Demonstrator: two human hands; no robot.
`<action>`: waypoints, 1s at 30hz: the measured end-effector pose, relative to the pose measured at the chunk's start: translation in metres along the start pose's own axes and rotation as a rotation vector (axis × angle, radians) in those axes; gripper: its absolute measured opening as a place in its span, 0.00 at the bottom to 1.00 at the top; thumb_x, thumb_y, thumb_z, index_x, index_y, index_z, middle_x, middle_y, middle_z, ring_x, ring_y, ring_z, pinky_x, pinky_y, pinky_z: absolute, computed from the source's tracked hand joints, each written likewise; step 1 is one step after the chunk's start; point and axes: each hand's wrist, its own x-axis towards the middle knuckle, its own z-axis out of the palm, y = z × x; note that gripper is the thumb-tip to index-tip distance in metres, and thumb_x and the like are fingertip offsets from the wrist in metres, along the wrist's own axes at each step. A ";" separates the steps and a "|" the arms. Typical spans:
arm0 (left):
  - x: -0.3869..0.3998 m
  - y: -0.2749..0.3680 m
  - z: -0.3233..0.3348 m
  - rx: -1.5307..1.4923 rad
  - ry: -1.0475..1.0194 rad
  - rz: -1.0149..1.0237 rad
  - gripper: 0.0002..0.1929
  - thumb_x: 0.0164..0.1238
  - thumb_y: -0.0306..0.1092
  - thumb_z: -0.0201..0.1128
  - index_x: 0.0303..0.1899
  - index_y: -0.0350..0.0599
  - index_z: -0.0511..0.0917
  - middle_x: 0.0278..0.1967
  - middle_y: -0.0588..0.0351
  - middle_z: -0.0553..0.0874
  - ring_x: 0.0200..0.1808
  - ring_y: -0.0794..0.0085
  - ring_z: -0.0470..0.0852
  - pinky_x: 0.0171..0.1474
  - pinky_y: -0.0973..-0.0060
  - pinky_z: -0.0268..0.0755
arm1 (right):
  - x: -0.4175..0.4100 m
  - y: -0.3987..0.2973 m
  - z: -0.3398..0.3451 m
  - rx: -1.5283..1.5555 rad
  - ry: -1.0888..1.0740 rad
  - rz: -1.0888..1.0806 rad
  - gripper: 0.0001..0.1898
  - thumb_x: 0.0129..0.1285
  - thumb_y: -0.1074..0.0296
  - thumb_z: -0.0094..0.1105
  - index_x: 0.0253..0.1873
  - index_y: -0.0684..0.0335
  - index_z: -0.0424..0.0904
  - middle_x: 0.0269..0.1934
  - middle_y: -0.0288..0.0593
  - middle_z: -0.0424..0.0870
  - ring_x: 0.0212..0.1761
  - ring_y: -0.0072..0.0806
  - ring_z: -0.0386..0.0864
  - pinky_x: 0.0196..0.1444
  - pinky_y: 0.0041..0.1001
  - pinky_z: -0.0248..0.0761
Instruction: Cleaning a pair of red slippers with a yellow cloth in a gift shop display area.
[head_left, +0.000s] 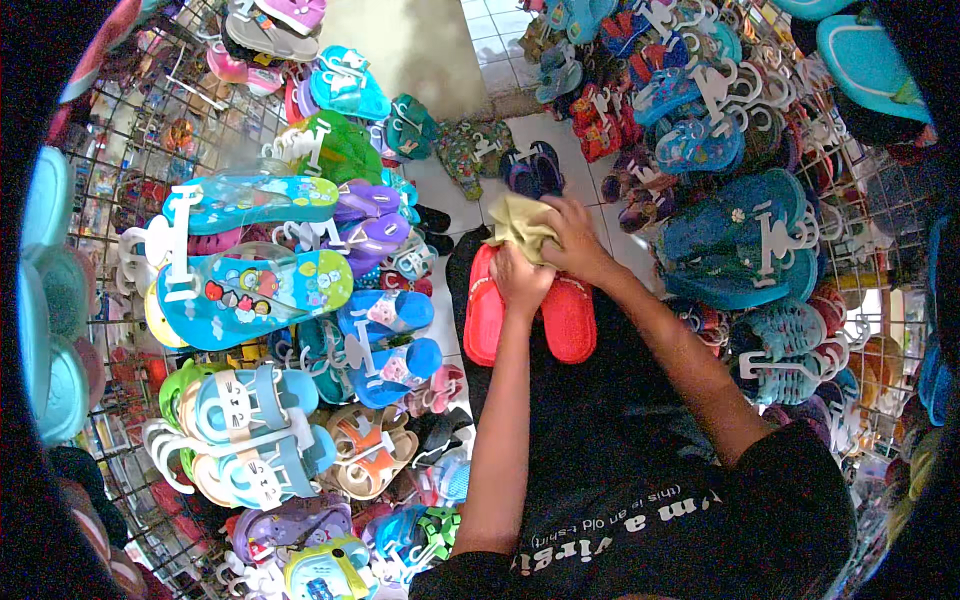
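Observation:
A pair of red slip-on clogs (571, 319) lies over my dark-clothed lap, side by side. My left hand (520, 276) is closed at the upper part of the pair, over the left clog and the gap between the two; its fingertips are hidden. In my right hand (574, 234) is a crumpled pale yellow cloth (521, 225), bunched against the far end of the clogs. The cloth also touches my left hand and covers part of the clogs. My right fingers bend around the cloth's right side.
Wire grid racks (124, 300) rise on both sides, hung with sandals on white plastic hangers. Large blue flip-flops (255, 292) jut out at left, dark teal ones (727, 240) at right. Dark sandals (532, 169) and a patterned pair (469, 150) lie ahead on the white tile floor (592, 176).

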 end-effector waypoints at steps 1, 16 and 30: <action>0.002 0.006 0.002 0.040 0.018 0.053 0.32 0.44 0.43 0.67 0.51 0.38 0.65 0.39 0.41 0.79 0.43 0.43 0.74 0.46 0.54 0.64 | 0.001 0.011 0.001 0.215 -0.089 -0.021 0.24 0.46 0.68 0.59 0.52 0.62 0.68 0.48 0.51 0.72 0.53 0.42 0.70 0.57 0.31 0.62; 0.007 0.008 0.003 -0.005 -0.170 -0.167 0.33 0.42 0.46 0.65 0.50 0.40 0.64 0.45 0.42 0.76 0.51 0.50 0.71 0.53 0.56 0.57 | -0.028 -0.002 -0.059 0.747 -0.424 0.406 0.19 0.48 0.79 0.53 0.48 0.61 0.72 0.48 0.48 0.76 0.54 0.33 0.72 0.56 0.27 0.64; 0.036 -0.024 -0.032 -0.802 -0.497 -0.483 0.35 0.57 0.45 0.61 0.61 0.34 0.58 0.41 0.51 0.79 0.36 0.75 0.76 0.35 0.82 0.69 | -0.073 0.064 -0.148 1.471 0.403 0.839 0.38 0.52 0.52 0.56 0.65 0.64 0.54 0.57 0.49 0.67 0.53 0.37 0.72 0.57 0.34 0.66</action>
